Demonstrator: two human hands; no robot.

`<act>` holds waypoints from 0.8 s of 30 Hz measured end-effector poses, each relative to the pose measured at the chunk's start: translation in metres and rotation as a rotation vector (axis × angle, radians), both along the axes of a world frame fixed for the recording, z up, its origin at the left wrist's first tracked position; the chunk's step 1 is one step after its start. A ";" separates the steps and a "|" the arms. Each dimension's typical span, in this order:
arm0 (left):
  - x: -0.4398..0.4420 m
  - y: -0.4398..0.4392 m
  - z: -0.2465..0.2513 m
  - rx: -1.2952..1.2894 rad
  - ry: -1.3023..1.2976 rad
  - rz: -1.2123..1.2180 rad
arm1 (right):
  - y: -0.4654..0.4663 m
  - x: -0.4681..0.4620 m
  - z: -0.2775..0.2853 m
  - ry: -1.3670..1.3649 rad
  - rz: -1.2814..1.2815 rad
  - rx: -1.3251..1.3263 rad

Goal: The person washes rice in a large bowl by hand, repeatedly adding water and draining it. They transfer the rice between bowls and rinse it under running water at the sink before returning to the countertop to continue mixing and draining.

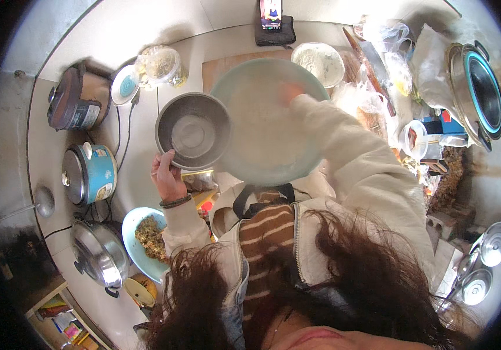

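My left hand (167, 177) grips the near rim of a grey metal bowl (193, 131), thumb over the edge; the bowl's inside faces up and looks empty. To its right lies a large pale green basin (272, 173) with blurred pale contents. My right hand (292, 92) is over or in the basin's far right part; motion blur hides its fingers and whether it holds anything. A tub of white powder (318, 63), perhaps flour, stands just beyond the basin's right rim, and part of a wooden board (215, 70) shows behind the basin.
On the left stand a brown cooker (79, 98), a blue rice cooker (90, 173), a lidded steel pan (99, 253) and a light blue bowl of chopped filling (134, 223). A phone (271, 15) stands at the back. Plastic bags (397, 65) and a black pot (482, 92) crowd the right.
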State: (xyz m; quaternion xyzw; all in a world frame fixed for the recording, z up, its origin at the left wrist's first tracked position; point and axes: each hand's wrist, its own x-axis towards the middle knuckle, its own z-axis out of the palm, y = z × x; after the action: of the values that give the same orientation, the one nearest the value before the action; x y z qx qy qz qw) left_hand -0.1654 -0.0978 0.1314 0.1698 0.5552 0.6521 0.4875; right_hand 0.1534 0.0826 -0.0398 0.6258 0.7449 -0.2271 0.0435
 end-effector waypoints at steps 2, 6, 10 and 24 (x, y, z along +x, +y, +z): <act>-0.001 -0.001 0.002 -0.001 0.016 0.011 | -0.018 -0.037 0.008 -0.075 0.155 0.161; -0.004 0.004 0.003 -0.003 0.024 0.019 | -0.072 -0.061 0.010 -0.036 0.288 0.233; -0.006 0.004 0.003 -0.008 0.012 0.061 | -0.049 -0.034 0.049 -0.038 0.586 0.000; 0.012 0.048 -0.004 -0.008 0.101 -0.018 | -0.120 -0.054 0.039 0.033 0.576 0.126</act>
State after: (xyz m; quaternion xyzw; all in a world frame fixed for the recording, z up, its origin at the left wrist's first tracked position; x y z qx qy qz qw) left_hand -0.1532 -0.0497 0.1278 0.2055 0.5800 0.6361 0.4656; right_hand 0.0996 -0.0378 -0.0007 0.3864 0.9050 -0.1690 0.0552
